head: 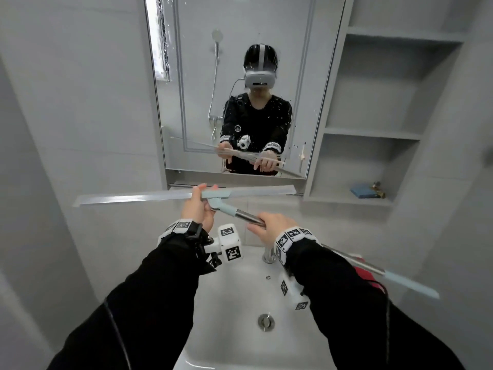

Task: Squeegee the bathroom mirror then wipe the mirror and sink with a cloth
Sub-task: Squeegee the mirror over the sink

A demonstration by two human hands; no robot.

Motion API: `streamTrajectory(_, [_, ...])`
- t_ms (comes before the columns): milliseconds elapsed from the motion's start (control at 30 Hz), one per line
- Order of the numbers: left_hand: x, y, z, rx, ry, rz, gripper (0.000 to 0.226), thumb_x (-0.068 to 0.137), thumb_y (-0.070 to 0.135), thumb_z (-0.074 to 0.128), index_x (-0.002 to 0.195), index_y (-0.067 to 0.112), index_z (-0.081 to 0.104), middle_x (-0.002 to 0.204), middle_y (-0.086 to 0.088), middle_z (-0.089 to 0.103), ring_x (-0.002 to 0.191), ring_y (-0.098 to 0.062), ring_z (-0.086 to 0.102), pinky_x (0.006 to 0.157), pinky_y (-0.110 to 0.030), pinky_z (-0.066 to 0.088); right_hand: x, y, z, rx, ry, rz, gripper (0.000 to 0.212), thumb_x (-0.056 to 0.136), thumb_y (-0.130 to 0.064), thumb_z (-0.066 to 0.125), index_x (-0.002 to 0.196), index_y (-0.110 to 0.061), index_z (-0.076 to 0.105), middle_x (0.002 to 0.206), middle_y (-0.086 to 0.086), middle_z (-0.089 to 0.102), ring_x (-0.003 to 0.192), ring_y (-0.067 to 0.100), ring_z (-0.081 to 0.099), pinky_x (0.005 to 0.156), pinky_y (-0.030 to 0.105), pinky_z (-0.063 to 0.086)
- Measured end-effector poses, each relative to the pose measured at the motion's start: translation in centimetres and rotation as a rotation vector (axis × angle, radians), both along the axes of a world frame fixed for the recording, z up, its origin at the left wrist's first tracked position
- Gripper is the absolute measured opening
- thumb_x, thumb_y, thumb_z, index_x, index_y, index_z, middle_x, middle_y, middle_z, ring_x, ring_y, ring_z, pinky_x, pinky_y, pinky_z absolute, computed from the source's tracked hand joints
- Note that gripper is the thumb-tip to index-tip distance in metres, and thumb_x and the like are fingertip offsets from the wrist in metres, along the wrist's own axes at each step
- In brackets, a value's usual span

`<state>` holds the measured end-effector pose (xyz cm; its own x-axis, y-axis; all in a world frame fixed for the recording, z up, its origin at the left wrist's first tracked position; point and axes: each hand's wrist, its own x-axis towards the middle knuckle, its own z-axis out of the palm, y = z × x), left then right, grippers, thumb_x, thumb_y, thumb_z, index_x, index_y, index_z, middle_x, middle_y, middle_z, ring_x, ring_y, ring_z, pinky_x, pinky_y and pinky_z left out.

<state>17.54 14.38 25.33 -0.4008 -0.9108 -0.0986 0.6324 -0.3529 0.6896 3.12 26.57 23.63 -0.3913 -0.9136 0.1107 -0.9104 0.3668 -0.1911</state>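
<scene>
the long pale-blue squeegee blade lies horizontal across frame centre, just below the water-spotted mirror. left hand pinches the blade head; right hand grips the steel pole, lower right. mirror lies above.

the mirror is cut off by the picture's top edge, and the sink by the bottom edge. the squeegee has a motion-blurred blade, and the right hand and its sleeve hide part of its pole. the tap at the sink's back rim is mostly hidden behind the right wrist. the small things on the lowest shelf are too blurred to tell.
</scene>
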Motion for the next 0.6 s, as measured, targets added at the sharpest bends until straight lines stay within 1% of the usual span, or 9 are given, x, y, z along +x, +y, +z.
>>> streamTrajectory(67, [-0.3, -0.1, 1.1, 0.009, 0.082, -0.013, 0.026, 0.103, 0.027, 0.031, 0.094, 0.014, 0.052, 0.137, -0.020, 0.050, 0.126, -0.027, 0.050, 0.083, -0.027, 0.050, 0.1, -0.4, 0.5, 0.015, -0.043, 0.024, 0.035, 0.090, -0.059, 0.040, 0.096, -0.028, 0.055, 0.085, -0.001, 0.061, 0.080, 0.023, 0.060, 0.069, 0.030, 0.044])
streamTrajectory(133, [-0.7, -0.2, 2.2, 0.038, 0.158, -0.026, 0.025, 0.101, 0.026, 0.035, 0.094, 0.012, 0.055, 0.136, -0.018, 0.051, 0.123, -0.025, 0.053, 0.097, -0.032, 0.045, 0.7, -1.0, 0.9, -0.006, -0.139, 0.031, 0.028, 0.091, -0.052, 0.041, 0.089, -0.025, 0.051, 0.081, 0.000, 0.061, 0.076, 0.024, 0.064, 0.068, 0.033, 0.050])
streamTrajectory(233, [-0.9, -0.6, 4.0, 0.033, 0.191, -0.121, 0.022, 0.098, 0.026, 0.043, 0.104, 0.016, 0.062, 0.126, -0.008, 0.061, 0.110, -0.022, 0.061, 0.106, -0.037, 0.041, 1.5, -2.0, 1.4, -0.071, -0.274, 0.035, 0.018, 0.094, -0.037, 0.044, 0.092, -0.019, 0.048, 0.083, 0.005, 0.063, 0.072, 0.030, 0.068, 0.068, 0.040, 0.057])
streamTrajectory(300, [-1.1, -1.0, 5.1, -0.038, 0.118, -0.178, 0.026, 0.097, 0.030, 0.047, 0.117, 0.022, 0.061, 0.114, 0.002, 0.067, 0.104, -0.017, 0.064, 0.103, -0.039, 0.042, 1.7, -2.5, 1.8, -0.137, -0.336, 0.025, 0.020, 0.095, -0.031, 0.045, 0.102, -0.014, 0.052, 0.078, 0.003, 0.057, 0.063, 0.029, 0.064, 0.062, 0.038, 0.054])
streamTrajectory(367, [-1.1, -1.4, 6.1, -0.110, 0.041, -0.177, 0.029, 0.096, 0.035, 0.048, 0.122, 0.027, 0.059, 0.108, 0.006, 0.069, 0.099, -0.011, 0.065, 0.087, -0.039, 0.041, 1.7, -2.7, 2.3, -0.190, -0.364, 0.014, 0.019, 0.095, -0.031, 0.046, 0.104, -0.015, 0.051, 0.074, 0.000, 0.054, 0.060, 0.026, 0.059, 0.062, 0.038, 0.054])
streamTrajectory(400, [-1.1, -1.7, 6.7, -0.132, 0.028, -0.157, 0.026, 0.095, 0.037, 0.048, 0.116, 0.028, 0.061, 0.105, 0.005, 0.071, 0.094, -0.011, 0.068, 0.084, -0.038, 0.039, 1.5, -2.9, 2.7, -0.201, -0.360, 0.009, 0.016, 0.095, -0.032, 0.046, 0.100, -0.017, 0.049, 0.076, 0.002, 0.054, 0.062, 0.026, 0.059, 0.065, 0.039, 0.054])
streamTrajectory(467, [-0.7, -2.3, 7.9, -0.124, 0.043, -0.080, 0.021, 0.094, 0.040, 0.048, 0.099, 0.027, 0.064, 0.095, 0.004, 0.075, 0.085, -0.012, 0.071, 0.087, -0.039, 0.040, 1.3, -3.0, 3.5, -0.218, -0.346, -0.004, 0.014, 0.095, -0.033, 0.047, 0.093, -0.019, 0.044, 0.081, 0.005, 0.054, 0.067, 0.027, 0.060, 0.070, 0.042, 0.056])
streamTrajectory(533, [-0.1, -3.2, 8.9, -0.102, 0.046, 0.033, 0.021, 0.094, 0.041, 0.048, 0.090, 0.026, 0.062, 0.093, 0.004, 0.073, 0.085, -0.012, 0.069, 0.092, -0.039, 0.043, 1.2, -3.2, 4.2, -0.256, -0.368, -0.015, 0.018, 0.094, -0.034, 0.048, 0.089, -0.017, 0.044, 0.079, 0.006, 0.055, 0.058, 0.027, 0.061, 0.060, 0.039, 0.058])
streamTrajectory(600, [0.4, -3.9, 9.7, -0.102, 0.065, 0.081, 0.023, 0.096, 0.040, 0.046, 0.090, 0.022, 0.059, 0.098, 0.000, 0.071, 0.088, -0.015, 0.069, 0.079, -0.033, 0.055, 1.3, -3.5, 4.4, -0.311, -0.443, -0.026, 0.023, 0.091, -0.036, 0.051, 0.086, -0.013, 0.048, 0.074, 0.006, 0.055, 0.045, 0.021, 0.057, 0.042, 0.028, 0.052])
